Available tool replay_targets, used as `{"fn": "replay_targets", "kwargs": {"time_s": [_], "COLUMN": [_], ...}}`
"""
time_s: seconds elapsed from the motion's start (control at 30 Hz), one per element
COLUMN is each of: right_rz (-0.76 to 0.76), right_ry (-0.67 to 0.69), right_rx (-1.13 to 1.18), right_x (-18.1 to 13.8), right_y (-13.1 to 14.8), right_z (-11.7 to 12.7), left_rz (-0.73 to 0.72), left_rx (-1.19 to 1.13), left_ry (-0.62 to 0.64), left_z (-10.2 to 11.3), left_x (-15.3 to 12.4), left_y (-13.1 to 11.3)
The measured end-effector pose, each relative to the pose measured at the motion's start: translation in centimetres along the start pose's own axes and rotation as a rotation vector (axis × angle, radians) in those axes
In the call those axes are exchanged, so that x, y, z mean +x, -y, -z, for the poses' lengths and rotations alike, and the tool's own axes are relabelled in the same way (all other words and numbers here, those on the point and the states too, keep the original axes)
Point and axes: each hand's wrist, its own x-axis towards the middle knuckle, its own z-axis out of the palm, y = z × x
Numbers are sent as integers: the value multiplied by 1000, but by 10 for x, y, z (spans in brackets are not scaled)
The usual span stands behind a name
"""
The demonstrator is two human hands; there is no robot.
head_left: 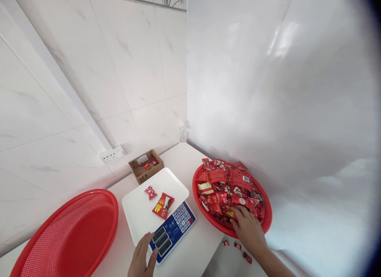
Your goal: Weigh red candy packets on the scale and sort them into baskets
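My left hand (144, 256) rests at the near edge of a digital scale (175, 229), thumb and fingers apart, its fingertips by the dark displays. On the scale's white pan (137, 207) lie a small red candy (150, 192) and a larger red snack packet (163, 205). My right hand (247, 228) reaches over the near side of a red plastic basket (268, 217) heaped with red-wrapped snack packets (218, 176). Its fingers are stretched out and touch the wrappers; nothing is visibly gripped.
A second red basket (111, 199) stands at the left with its inside showing. Behind the scale is a small cardboard box (159, 168) holding some red packets. A few red candies (247, 257) lie below the table edge. White walls meet behind the table (175, 154).
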Motion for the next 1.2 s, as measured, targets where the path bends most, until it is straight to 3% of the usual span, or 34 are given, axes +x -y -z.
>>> {"fn": "replay_targets", "kwargs": {"time_s": [0.2, 0.37, 0.5, 0.67, 0.93, 1.03, 1.2], "right_rz": [-32, -108, -147, -133, -155, -110, 40], "right_ry": [-2, -57, -83, -29, -58, -29, -54], "right_rx": [9, 48, -31, -102, -173, -156, -94], "right_x": [3, 23, 46, 59, 62, 62, 63], "right_y": [1, 16, 36, 50, 44, 41, 26], "right_z": [5, 23, 34, 28, 24, 27, 21], "left_rz": [0, 41, 41, 14, 84, 68, 148], "left_rx": [-51, -145, -182, -208, -300, -323, -355], "left_ry": [48, -79, -73, -35, 0, 25, 103], "left_z": [3, -3, -12, -22, -35, -25, 12], "left_x": [12, 20, 23, 25, 32, 34, 28], "left_y": [-4, -24, -36, -38, -47, -61, -73]}}
